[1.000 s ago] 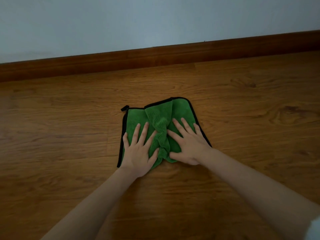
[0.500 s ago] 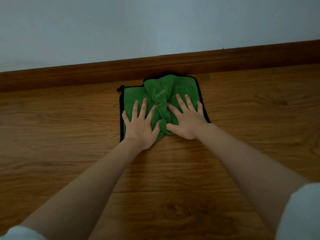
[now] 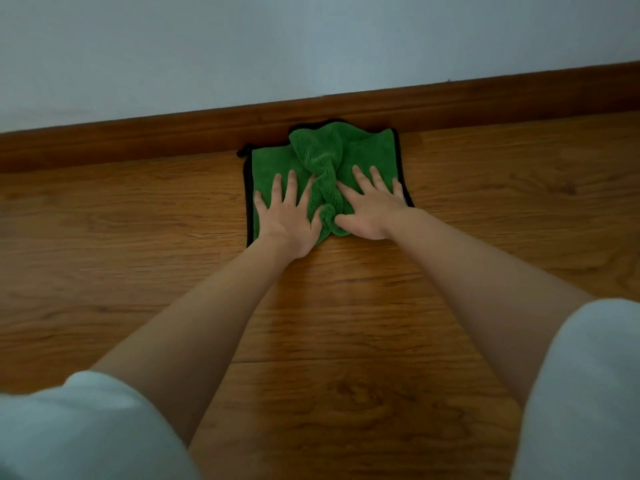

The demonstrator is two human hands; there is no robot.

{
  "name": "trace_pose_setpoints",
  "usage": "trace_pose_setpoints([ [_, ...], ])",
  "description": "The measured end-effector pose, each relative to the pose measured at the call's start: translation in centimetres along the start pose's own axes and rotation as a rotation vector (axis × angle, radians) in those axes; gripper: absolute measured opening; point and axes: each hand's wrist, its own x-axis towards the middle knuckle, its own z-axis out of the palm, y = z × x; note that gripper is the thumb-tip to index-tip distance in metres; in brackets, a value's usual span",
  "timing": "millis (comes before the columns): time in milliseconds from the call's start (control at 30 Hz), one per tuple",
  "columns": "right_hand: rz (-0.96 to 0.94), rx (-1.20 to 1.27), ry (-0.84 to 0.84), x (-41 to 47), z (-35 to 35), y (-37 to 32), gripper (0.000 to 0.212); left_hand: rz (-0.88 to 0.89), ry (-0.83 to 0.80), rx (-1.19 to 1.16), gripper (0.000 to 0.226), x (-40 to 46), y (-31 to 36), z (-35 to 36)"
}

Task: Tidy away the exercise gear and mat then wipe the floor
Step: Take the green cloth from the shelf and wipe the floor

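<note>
Green cloth (image 3: 273, 168) now shoved up against the skirting board (image 3: 173, 135). Both hands, left hand (image 3: 289, 216) and right hand (image 3: 375, 206), pressing flat, fingers spread. Wiping floor (image 3: 138, 254) edge; probably dragging back next.

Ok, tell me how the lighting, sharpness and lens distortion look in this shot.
Head view: dim, flat light with a bluish cast on the pale wall; a soft sheen on the brown wood-plank floor between the forearms, no hard shadows. The green microfibre cloth with black edging and both flat hands, left hand and right hand, look fairly sharp; the pale sleeves near the lens blur. The dark wooden skirting board bows, a wide-angle effect.
</note>
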Motion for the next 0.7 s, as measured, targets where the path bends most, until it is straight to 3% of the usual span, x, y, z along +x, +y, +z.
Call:
trace_pose_setpoints([
  [700, -0.403, -0.218, -0.079, -16.2, 9.5, -2.4, 0.072, 0.029, -0.107, -0.019, 0.062, -23.7, -0.7, 5.6],
])
